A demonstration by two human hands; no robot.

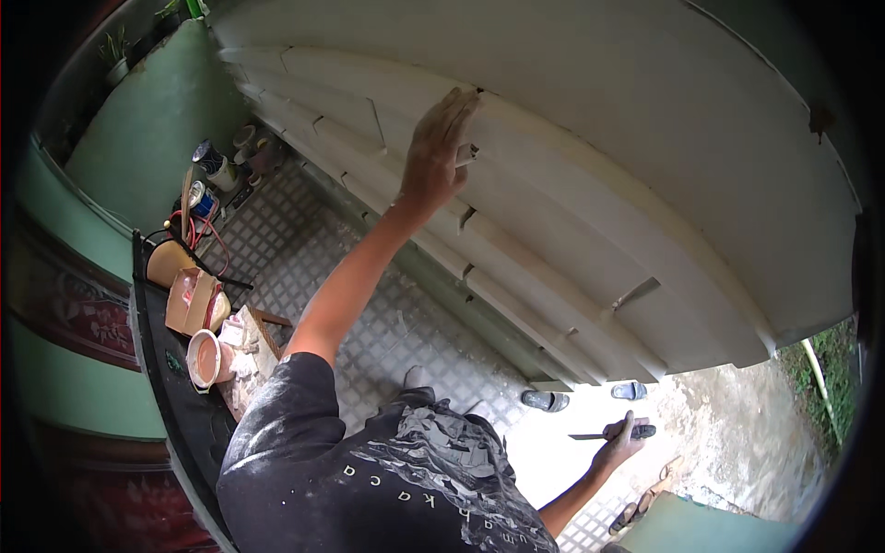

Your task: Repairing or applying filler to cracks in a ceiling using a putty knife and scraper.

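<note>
My left hand (438,143) reaches up to a large off-white surface with long stepped ledges (553,147). Its fingers are stretched out and lie against one ledge, close to a small dark gap. Beside the thumb is a short pale piece with a dark end (467,155); whether the hand touches it I cannot tell. Low at the right, my right hand (624,444) is closed round the black handle of a thin-bladed tool (590,436). The blade points left, apart from the ledges; its exact kind is unclear. Pale dust marks my left hand and dark shirt.
At the left, a dark-edged bench (198,419) stands by a white bucket (205,358) and an open cardboard box (191,300). Paint cans (201,198) and a red cord (221,249) lie farther back. Dark sandals (545,401) rest on the patterned tile floor (369,323).
</note>
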